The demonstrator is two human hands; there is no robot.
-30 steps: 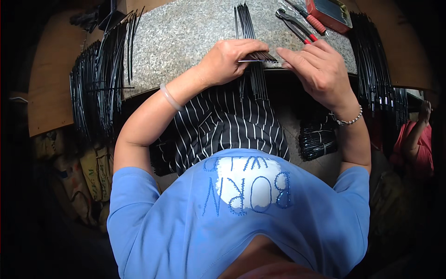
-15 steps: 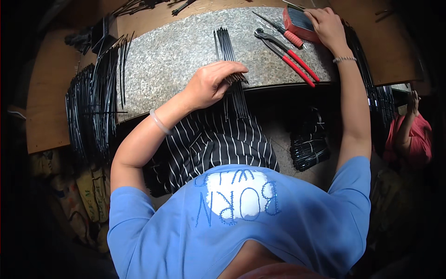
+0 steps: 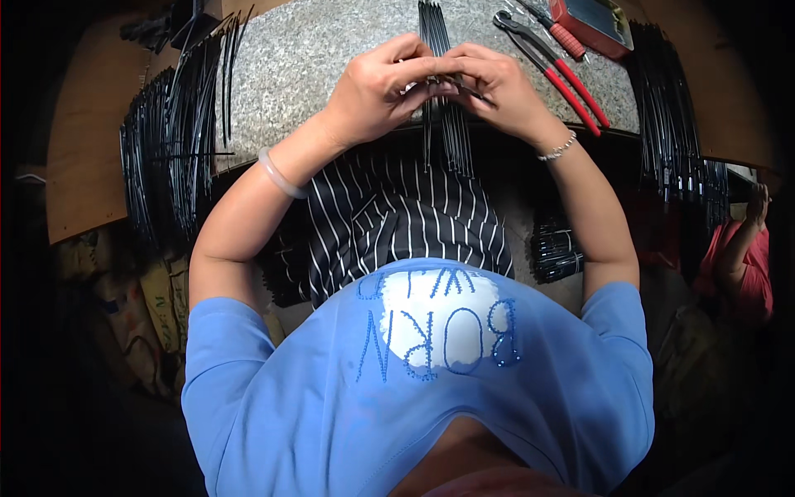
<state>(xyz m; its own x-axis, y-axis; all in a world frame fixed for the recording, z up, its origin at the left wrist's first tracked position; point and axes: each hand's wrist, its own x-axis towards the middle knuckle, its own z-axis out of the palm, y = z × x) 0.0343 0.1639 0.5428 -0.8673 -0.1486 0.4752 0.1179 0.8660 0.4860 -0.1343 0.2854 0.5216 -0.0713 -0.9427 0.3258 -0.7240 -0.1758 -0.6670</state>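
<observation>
A narrow bundle of thin black rods (image 3: 455,141) lies across the front edge of a speckled grey stone slab, its lower ends hanging over my lap. My left hand (image 3: 368,95) is closed on the bundle from the left, thumb and fingers bent around it. From the right, my right hand (image 3: 505,91) meets it, fingers pinched at the same spot. Fingertips of both hands come together over the rods. Whatever small piece the right fingers may hold is hidden. Red-handled pincers (image 3: 580,91) lie on the slab to the right of my hands.
Beyond the pincers are a red-handled pointed tool (image 3: 567,40) and a red open box (image 3: 582,33) with grey contents. More black rods (image 3: 170,157) hang at the slab's left, others (image 3: 667,108) at its right. Tied bundles (image 3: 553,248) sit below. Another person (image 3: 745,261) is at far right.
My right hand has come from the red box to the rods, joining my left hand. The view has shifted, so the slab and tools appear higher.
</observation>
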